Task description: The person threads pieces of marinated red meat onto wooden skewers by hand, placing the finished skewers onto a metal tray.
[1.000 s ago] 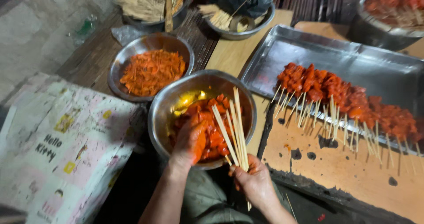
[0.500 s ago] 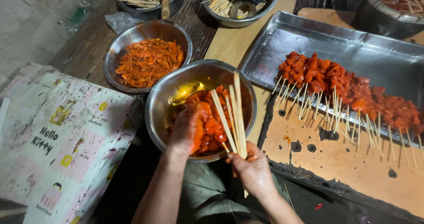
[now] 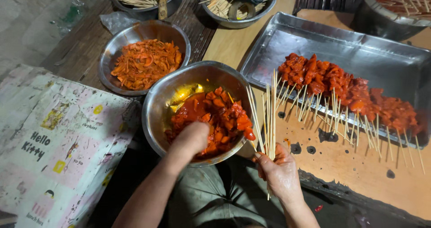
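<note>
My left hand point(image 3: 192, 139) reaches into a steel bowl point(image 3: 157, 103) of red marinated meat pieces point(image 3: 220, 113), its fingers closed among the meat at the near side. My right hand point(image 3: 279, 170) grips a bundle of thin wooden skewers point(image 3: 268, 115) just right of the bowl's rim, with the sticks pointing up and away. A steel tray point(image 3: 359, 53) to the right holds a row of finished meat skewers point(image 3: 345, 91) lying side by side.
A second steel bowl point(image 3: 117, 44) with shredded orange vegetable point(image 3: 146, 62) sits at the back left. Two bowls of spare sticks point(image 3: 224, 3) stand at the far edge, another meat bowl point(image 3: 395, 3) at the top right. A printed cloth point(image 3: 49, 142) lies at left.
The view has shifted closer. My left hand has dug further into the meat bowl, and my right hand has held the skewer bundle in much the same place.
</note>
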